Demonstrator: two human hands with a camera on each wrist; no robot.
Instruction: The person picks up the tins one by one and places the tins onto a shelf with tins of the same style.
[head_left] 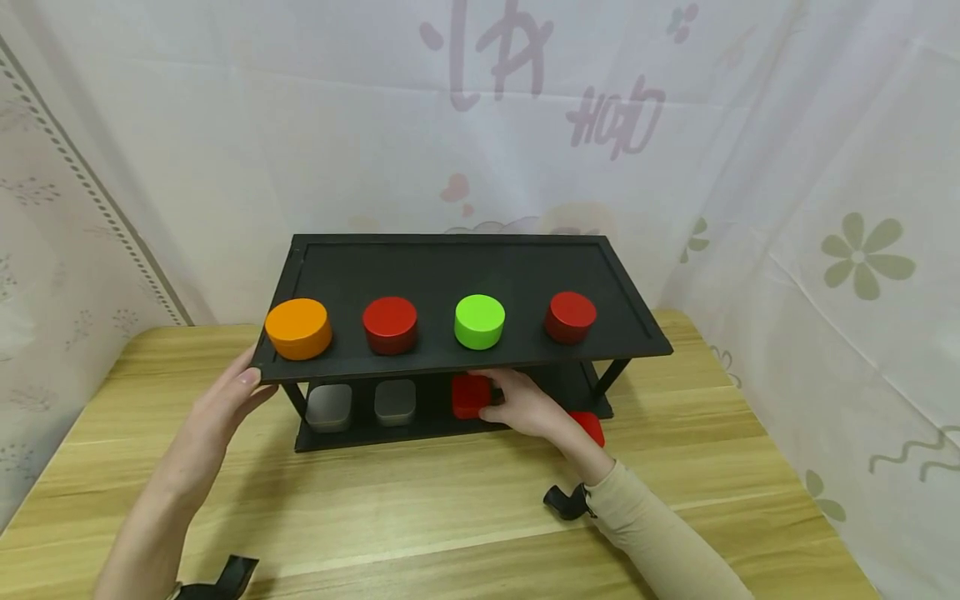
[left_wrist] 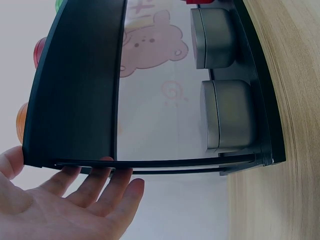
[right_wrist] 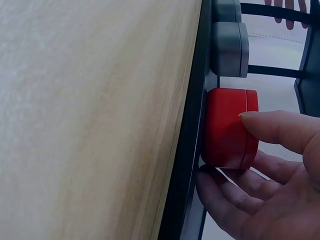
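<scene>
A black two-tier shelf stands on the wooden table. At its left front corner, my left hand holds the upper board, thumb at the front edge and fingers against the side. My right hand reaches under the upper board and grips a small red square tin on the lower tier, thumb across its lid edge and fingers at its side. Left of it on that tier sit two grey square tins, one near the end and one nearer the middle.
Along the upper board's front stand round tins: orange, red, bright green and another red. Another red item shows partly behind the right forearm. A patterned white cloth hangs behind.
</scene>
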